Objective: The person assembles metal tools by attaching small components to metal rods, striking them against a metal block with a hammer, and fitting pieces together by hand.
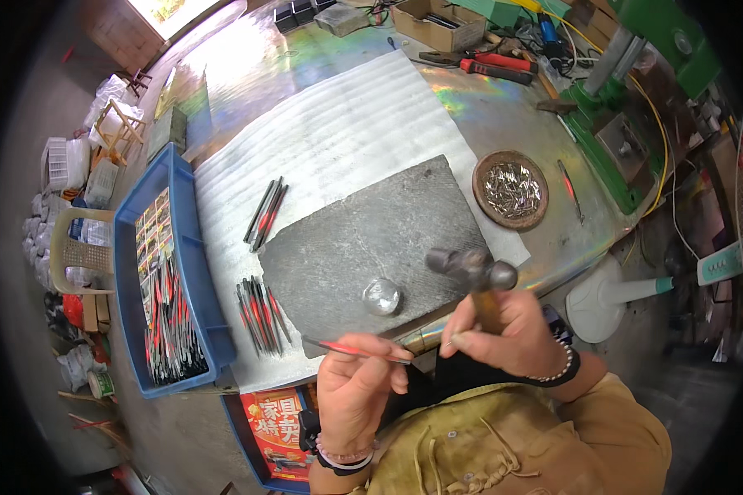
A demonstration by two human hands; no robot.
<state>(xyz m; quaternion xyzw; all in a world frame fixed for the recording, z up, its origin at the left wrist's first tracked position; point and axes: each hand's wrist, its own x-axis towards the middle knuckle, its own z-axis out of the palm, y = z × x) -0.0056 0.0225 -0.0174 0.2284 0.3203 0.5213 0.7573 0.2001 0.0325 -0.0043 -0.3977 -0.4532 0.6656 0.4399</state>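
My left hand [353, 388] pinches a slim red-and-black stick [348, 351], pen-like in shape, held nearly level over the near edge of a dark stone slab [363, 223]. My right hand [510, 337] is closed round the handle of a hammer [473, 270], its steel head raised above the slab's right side. Thumb and forefinger of that hand meet at a tip; whether they pinch something small I cannot tell. A shiny round piece [381, 297] lies on the slab between the hands. Left of the slab, similar sticks lie in two bunches, one nearer [260, 318] and one farther [267, 213].
Many more sticks fill a blue tray [215, 322] at the left. White foam sheeting [330, 107] lies under the slab. To the right are a brown bowl [480, 180] of small metal pieces, a single stick [570, 191] and a green press [590, 132]. Red-handled pliers [495, 68] lie behind.
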